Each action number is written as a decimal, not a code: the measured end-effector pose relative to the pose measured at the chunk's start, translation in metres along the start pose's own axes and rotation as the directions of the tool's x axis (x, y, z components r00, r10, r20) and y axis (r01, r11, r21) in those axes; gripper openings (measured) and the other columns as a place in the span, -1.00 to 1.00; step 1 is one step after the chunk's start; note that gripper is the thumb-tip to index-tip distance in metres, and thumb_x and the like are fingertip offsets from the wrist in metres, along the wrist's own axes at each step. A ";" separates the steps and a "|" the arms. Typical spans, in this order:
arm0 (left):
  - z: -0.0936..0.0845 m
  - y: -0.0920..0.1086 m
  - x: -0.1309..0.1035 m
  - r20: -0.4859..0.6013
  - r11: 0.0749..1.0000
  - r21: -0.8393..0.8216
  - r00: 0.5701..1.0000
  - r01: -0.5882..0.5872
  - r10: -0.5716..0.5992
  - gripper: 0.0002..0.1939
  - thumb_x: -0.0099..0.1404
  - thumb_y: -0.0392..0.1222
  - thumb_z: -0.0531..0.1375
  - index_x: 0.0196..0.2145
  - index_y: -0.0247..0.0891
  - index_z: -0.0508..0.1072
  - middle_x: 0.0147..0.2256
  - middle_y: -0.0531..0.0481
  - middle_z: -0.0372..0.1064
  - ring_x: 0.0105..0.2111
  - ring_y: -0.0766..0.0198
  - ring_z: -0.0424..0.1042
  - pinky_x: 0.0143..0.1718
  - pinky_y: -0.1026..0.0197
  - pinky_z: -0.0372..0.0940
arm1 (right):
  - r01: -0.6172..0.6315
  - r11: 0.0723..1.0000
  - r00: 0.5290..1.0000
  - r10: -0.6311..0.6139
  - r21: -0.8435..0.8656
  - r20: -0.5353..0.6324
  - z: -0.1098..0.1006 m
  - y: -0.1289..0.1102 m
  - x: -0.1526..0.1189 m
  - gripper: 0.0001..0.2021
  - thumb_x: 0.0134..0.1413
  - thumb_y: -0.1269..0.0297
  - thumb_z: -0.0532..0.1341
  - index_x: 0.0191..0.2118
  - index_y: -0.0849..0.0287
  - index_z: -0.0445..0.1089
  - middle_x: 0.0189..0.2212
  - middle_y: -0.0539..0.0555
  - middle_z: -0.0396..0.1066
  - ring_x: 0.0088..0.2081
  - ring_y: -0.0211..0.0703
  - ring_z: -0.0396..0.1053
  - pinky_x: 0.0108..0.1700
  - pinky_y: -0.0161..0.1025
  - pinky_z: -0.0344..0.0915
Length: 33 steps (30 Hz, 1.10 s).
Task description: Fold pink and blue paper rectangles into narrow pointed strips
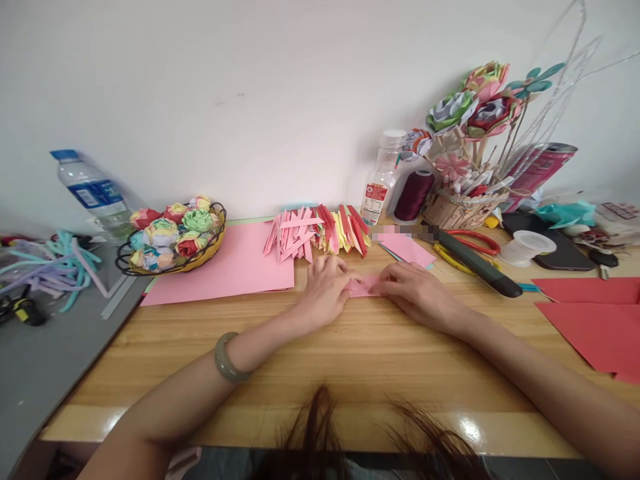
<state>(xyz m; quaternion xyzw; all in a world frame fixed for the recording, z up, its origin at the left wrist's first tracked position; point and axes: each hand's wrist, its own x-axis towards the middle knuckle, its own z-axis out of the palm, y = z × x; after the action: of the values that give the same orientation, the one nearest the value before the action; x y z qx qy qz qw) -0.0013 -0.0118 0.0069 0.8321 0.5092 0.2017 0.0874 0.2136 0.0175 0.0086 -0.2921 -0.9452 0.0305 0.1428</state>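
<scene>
Pink paper piece (361, 287) is pinned on the wood tabletop (320, 360), b/w L hand (327, 287) and R hand (417, 290), fingers curled down onto it; folded strips (295, 233) are piled just beyond the grip.

Ahead of me on the bench (300, 373), folded strips (295, 233) lie behind the small pink paper (362, 287) my left grip (326, 287) and right grip (419, 291) hold; left of the strips sits a flower basket (213, 252).
</scene>
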 end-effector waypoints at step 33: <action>-0.026 -0.010 0.002 0.145 0.891 0.353 0.958 -0.285 0.249 -0.80 0.23 -0.20 0.09 -0.30 -0.28 0.50 -0.33 -0.09 0.36 -0.15 0.07 0.14 -0.18 0.02 0.00 | 0.294 0.916 0.920 -0.349 0.274 0.178 -0.020 -0.043 0.002 -0.56 0.08 0.52 -0.02 0.08 0.22 0.25 0.00 0.18 0.34 0.04 -0.05 0.22 0.04 -0.06 0.17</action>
<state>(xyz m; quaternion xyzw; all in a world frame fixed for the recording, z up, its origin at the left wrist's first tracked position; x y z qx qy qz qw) -0.0190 -0.0067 0.0272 0.9044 0.4139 0.0718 -0.0754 0.1945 -0.0176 0.0345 -0.1070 -0.9795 0.1540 0.0732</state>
